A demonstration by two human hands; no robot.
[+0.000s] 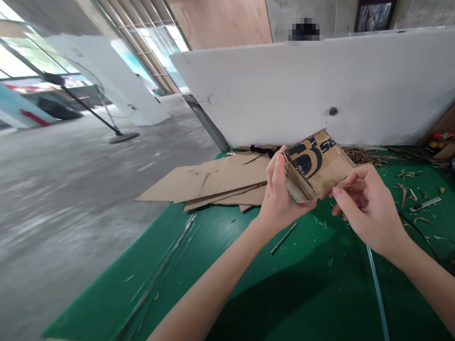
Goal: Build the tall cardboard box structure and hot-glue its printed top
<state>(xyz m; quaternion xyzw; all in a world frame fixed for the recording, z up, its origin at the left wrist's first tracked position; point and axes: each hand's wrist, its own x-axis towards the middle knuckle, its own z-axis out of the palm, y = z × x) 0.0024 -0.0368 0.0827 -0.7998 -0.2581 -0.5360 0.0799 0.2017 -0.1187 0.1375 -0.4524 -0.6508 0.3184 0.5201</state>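
A small brown cardboard box with dark blue printing is held up above the green table. My left hand is closed around its left side, thumb below and fingers along the top corner. At the box's lower right edge, the thumb and bent fingers of my right hand pinch the cardboard. Flat cardboard sheets lie stacked behind my left hand. On the table under the box rests a thin dark strip.
A white panel stands upright along the table's back edge. Cardboard scraps and a utility knife lie to the right on the green table. A blue strip runs toward me. A fan-like stand is on the floor.
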